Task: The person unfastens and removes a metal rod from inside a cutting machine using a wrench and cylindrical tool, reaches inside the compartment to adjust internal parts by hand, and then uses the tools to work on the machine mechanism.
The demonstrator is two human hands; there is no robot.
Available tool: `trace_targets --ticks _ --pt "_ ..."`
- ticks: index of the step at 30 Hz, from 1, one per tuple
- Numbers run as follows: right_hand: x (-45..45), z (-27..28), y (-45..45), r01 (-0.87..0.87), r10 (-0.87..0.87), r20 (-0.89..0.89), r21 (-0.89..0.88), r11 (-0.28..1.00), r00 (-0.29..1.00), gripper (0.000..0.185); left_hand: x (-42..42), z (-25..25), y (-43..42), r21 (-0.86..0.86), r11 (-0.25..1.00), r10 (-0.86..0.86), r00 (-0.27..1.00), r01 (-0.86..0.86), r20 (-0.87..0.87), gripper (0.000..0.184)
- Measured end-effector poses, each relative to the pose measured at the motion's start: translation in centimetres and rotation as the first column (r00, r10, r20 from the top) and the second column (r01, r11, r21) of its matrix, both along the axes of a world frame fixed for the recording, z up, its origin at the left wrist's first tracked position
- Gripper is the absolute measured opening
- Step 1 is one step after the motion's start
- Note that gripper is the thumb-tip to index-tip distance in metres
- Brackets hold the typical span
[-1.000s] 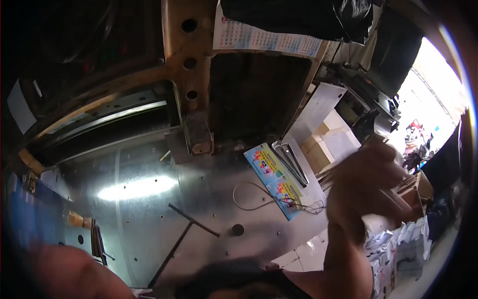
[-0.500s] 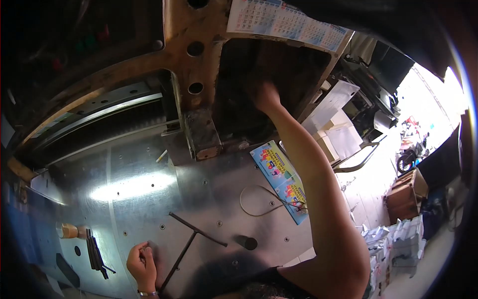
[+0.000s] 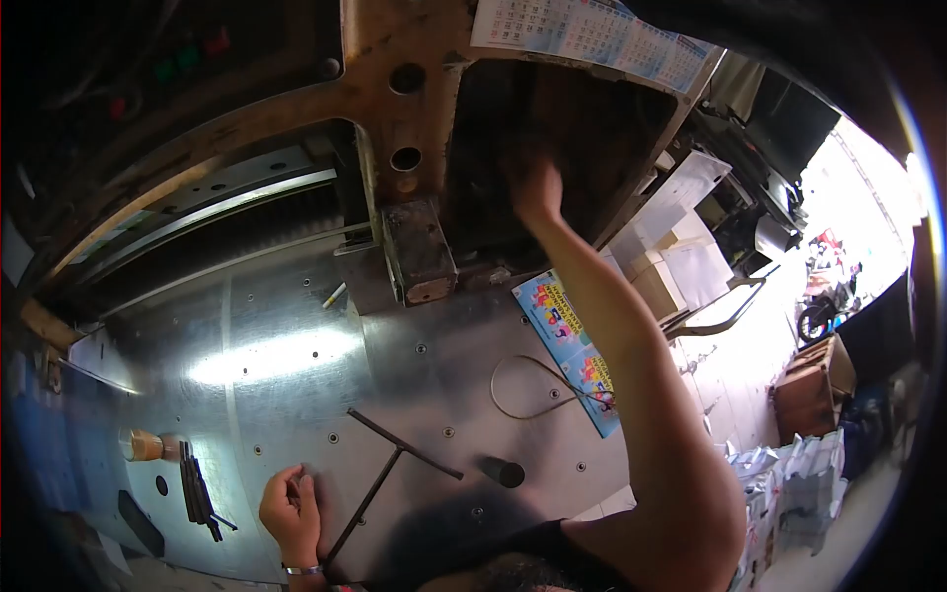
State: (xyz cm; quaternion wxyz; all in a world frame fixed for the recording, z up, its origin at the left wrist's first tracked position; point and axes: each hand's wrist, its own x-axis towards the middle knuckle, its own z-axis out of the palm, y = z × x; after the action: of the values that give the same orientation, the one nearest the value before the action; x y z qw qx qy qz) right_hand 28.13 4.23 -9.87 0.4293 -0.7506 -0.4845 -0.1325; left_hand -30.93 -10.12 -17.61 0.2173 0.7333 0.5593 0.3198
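Beside a black T-handled wrench, my left hand rests on the metal table with its fingers curled in, and I see nothing in it. My right arm stretches up and forward. At its end my right hand is inside a dark opening of the brown machine frame. Shadow hides its fingers and anything they touch. A short black cylinder stands right of the wrench. Under my right forearm lies a blue and yellow printed booklet, with a thin wire loop partly over it.
Several dark bars and a cup of brown liquid are at the left. A marker-like white stick lies near the machine. A calendar sheet hangs above the opening. Cardboard boxes stand on the floor at the right.
The whole view has shifted a little, so most things appear slightly farther right. My right hand stays in the dark opening, and my left hand keeps its curled pose by the wrench.
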Motion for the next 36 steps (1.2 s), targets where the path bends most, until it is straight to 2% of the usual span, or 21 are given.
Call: trace_targets --ticks 2,3,4,5,7,10,13,19,25,28,31,34,36 --pt "-3.3 -2.7 -0.3 -0.023 0.098 -0.332 0.222 0.975 0.938 0.026 0.0 -0.1 0.1 -0.022 1.000 0.008 1.000 -0.008 -0.017 0.019" --pt "-4.3 -4.5 0.4 0.009 0.203 -0.681 0.295 0.956 0.703 0.025 -0.1 -0.1 0.1 -0.035 0.999 0.012 1.000 -0.012 -0.026 0.019" --pt "-5.5 -5.4 0.7 0.045 0.265 -0.786 0.347 0.937 0.559 0.019 -0.1 -0.3 0.0 -0.025 1.000 0.011 1.000 -0.011 -0.011 0.019" --pt "-6.0 -5.9 1.1 0.044 0.284 -0.895 0.317 0.947 0.345 0.018 -0.1 -0.6 0.1 -0.015 1.000 0.009 1.000 -0.009 0.000 0.019" --pt "-6.8 -6.3 1.6 0.027 0.270 -0.954 0.269 0.963 -0.133 0.015 -0.2 -0.7 0.0 -0.015 1.000 0.010 1.000 -0.010 -0.002 0.020" --pt "-7.9 -5.5 3.5 0.205 0.490 -0.814 0.446 0.871 -0.311 0.007 0.1 -0.4 0.0 -0.025 0.999 0.024 0.999 -0.025 -0.025 0.020" --pt "-6.5 -7.9 5.3 0.120 0.594 -0.733 0.592 0.797 -0.331 0.012 0.0 -0.3 0.0 -0.036 0.999 0.031 0.999 -0.032 -0.043 0.021" --pt "-5.9 -9.4 7.5 0.336 0.641 -0.655 0.546 0.768 -0.400 0.020 0.2 -0.3 0.0 -0.033 0.999 0.025 0.999 -0.026 -0.029 0.021" --pt "-4.9 -11.2 8.4 0.220 0.697 -0.543 0.692 0.687 -0.468 0.029 0.3 -0.3 0.0 -0.049 0.998 0.045 0.999 -0.046 -0.022 0.021" --pt "-5.6 -10.3 8.4 0.281 0.670 -0.609 0.615 0.737 -0.424 0.034 0.2 -0.5 0.0 -0.037 0.999 0.038 0.999 -0.039 -0.010 0.021" --pt "-5.8 -10.5 8.5 0.276 0.746 -0.478 0.722 0.635 -0.463 0.035 0.0 -0.7 0.2 -0.027 0.999 0.027 1.000 -0.027 -0.016 0.021" --pt "-6.3 -9.5 7.5 0.275 0.706 -0.500 0.682 0.678 -0.502 0.031 0.0 -0.5 -0.1 -0.034 0.999 0.033 0.999 -0.034 -0.015 0.022" --pt "-6.7 -8.5 5.7 0.109 0.491 -0.757 0.496 0.861 -0.432 0.022 0.1 -0.5 0.1 -0.011 1.000 0.021 1.000 -0.021 -0.020 0.022"
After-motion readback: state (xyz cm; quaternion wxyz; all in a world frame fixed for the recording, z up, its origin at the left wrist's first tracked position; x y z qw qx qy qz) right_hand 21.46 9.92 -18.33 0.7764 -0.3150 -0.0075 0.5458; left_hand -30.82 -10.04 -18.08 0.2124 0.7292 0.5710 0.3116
